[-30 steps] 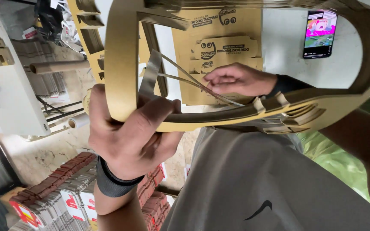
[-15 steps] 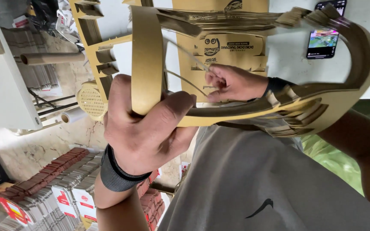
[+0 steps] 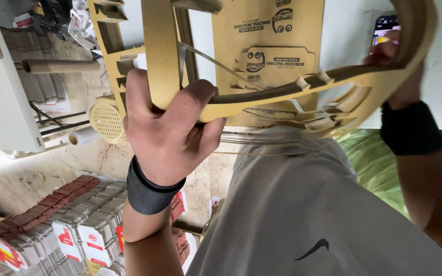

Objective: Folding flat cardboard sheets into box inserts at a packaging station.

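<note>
Head view: the left hand [image 3: 167,135] is closed in a fist around a vertical strip of the tan die-cut cardboard waste frame [image 3: 282,97], thumb wrapped across its lower curved band. The right hand [image 3: 397,61], wearing a black wristband, is curled shut on the far curved edge of the same frame, which hangs in the air in front of the person's grey shirt [image 3: 308,214], not resting on any desk. The frame looks light and floppy: thin strips bend and small tabs dangle, so it would tear easily at narrow bridges. The wide bands seem the safest places to hold. Behind it lies a printed tan cardboard sheet [image 3: 269,41]; stacks of flat folded cartons [image 3: 57,225] sit on the floor below.
</note>
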